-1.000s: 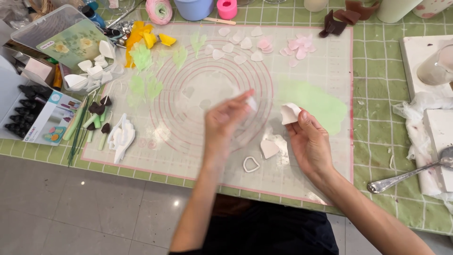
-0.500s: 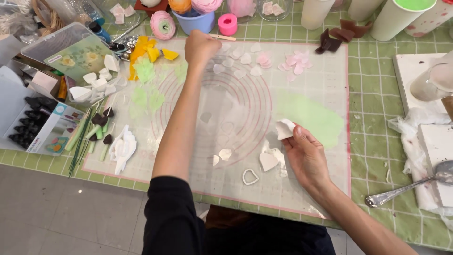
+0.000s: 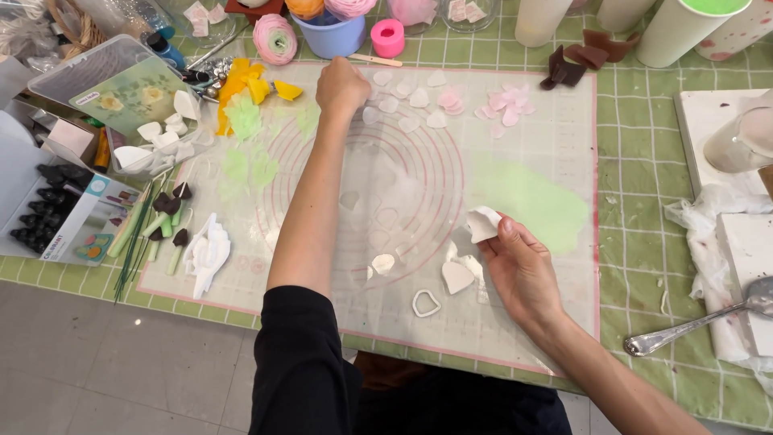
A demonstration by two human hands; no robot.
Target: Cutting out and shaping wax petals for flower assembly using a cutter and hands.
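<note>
My right hand (image 3: 523,270) pinches a thin white petal (image 3: 483,223) over the mat (image 3: 564,145), soft and tearable so best held by its edge, left hand (image 3: 342,87) closed by far white petals (image 3: 407,101).

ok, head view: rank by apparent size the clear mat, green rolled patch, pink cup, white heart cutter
1. clear mat
2. green rolled patch
3. pink cup and white heart cutter: look alike, and the cutter is nearer the camera, so unranked.
</note>
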